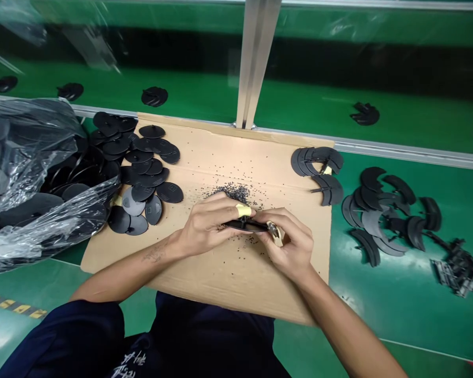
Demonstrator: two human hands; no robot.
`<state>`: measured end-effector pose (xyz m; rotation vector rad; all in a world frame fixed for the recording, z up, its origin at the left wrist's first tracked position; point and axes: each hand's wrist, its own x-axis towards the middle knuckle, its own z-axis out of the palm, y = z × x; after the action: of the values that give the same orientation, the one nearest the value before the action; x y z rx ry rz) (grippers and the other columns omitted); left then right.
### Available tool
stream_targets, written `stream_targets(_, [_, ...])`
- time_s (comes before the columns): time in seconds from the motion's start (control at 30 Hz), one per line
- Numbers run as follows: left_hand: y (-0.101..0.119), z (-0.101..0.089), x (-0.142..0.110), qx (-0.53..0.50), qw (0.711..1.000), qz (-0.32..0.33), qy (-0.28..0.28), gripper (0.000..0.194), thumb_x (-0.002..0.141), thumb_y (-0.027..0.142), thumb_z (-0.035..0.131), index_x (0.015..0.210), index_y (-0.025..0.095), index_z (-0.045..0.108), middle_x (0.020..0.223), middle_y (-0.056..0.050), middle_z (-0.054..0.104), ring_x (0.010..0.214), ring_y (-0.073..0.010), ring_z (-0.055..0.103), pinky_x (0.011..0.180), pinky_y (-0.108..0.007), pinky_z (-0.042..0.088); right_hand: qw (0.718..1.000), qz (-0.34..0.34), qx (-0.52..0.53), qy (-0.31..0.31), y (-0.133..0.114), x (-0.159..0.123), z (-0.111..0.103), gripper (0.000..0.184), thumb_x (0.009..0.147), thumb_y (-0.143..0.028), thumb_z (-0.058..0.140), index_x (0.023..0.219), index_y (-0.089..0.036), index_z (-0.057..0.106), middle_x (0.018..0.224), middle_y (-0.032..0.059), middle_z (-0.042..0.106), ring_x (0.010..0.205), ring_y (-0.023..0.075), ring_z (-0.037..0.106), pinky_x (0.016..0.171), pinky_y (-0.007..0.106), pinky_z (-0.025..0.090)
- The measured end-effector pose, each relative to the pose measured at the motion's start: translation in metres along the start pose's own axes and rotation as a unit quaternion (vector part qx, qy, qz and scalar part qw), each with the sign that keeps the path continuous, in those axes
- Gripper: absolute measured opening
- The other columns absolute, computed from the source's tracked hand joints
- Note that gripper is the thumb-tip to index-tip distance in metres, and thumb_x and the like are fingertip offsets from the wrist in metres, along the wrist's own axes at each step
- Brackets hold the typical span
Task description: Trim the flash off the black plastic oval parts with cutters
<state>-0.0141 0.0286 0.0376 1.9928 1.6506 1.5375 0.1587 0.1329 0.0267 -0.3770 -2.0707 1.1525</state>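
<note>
My left hand grips a thin black oval disc by its left side, with yellow tape round a fingertip. At the disc's right end, my right hand is closed, its fingers round a small part with a shiny metal face; what kind of part cannot be made out. The disc is tilted so that mostly its edge shows. Just behind it lies a heap of tiny black pieces, with more scattered over the cardboard sheet.
Black oval discs spread at the left beside a clear plastic bag of more discs. Curved black pieces and thin black parts lie at right. A metal post stands behind the cardboard, before a green belt carrying black assemblies.
</note>
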Motion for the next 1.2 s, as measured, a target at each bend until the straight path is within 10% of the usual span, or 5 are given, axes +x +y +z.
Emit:
stream_targets(0.37, [0.0051,-0.0101,0.0042,-0.014,0.998,-0.001,-0.064,0.030,0.093,0.025,0.069,0.122,0.019,0.064,0.098,-0.006,0.075,0.088,-0.0159,0.068,0.076,-0.032,0.053,1.000,0.007,-0.002,-0.004,-0.0029,-0.0030,0.0021,0.017,0.086,-0.013,0.068,0.098,-0.023,0.069,0.094,0.0043,0.074,0.085,0.0192,0.071,0.074,0.035,0.059])
stream_targets(1.2, [0.0060,-0.0021,0.0003,-0.026,0.999,-0.032,0.002,0.019,0.089,0.025,0.074,0.108,0.023,0.072,0.082,-0.001,0.076,0.071,-0.0138,0.068,0.066,-0.029,0.055,0.999,0.023,0.025,-0.024,-0.0011,-0.0005,0.0012,0.011,0.087,-0.013,0.069,0.095,-0.021,0.067,0.087,0.0037,0.071,0.076,0.0162,0.068,0.066,0.030,0.055])
